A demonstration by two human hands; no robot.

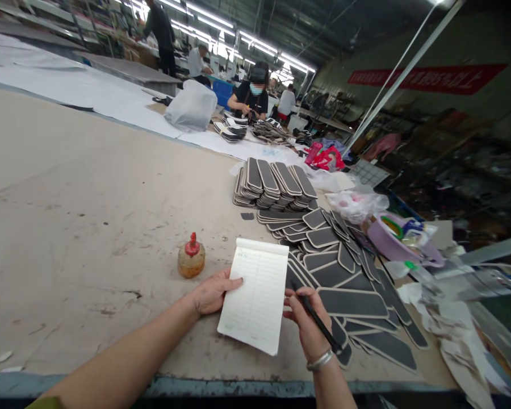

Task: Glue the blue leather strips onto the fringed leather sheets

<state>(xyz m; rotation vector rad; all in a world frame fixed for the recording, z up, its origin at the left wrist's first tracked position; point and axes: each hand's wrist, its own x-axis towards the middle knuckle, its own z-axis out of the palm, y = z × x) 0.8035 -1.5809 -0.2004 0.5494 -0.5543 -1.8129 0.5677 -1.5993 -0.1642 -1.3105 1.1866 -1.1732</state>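
My left hand (215, 291) grips the left edge of a lined notepad (255, 301), thumb on top and fingers beneath it. The pad is tilted above the table, its top cover folded back, with faint writing near the upper left corner. In my right hand (309, 318) is a black pen (317, 318), held between thumb and fingers. Its fingertips are close to the pad's right edge; I cannot tell if they touch it. Dark grey panels with pale edges (351, 302) lie in a loose heap just beyond and right of that hand.
A small glue bottle (191, 258) with a red top stands left of the pad. Neat stacks of panels (276, 182) sit farther back. A purple basin (402, 241) and plastic bags (357, 204) line the right side. Across the table a person (251, 96) works with their hands.
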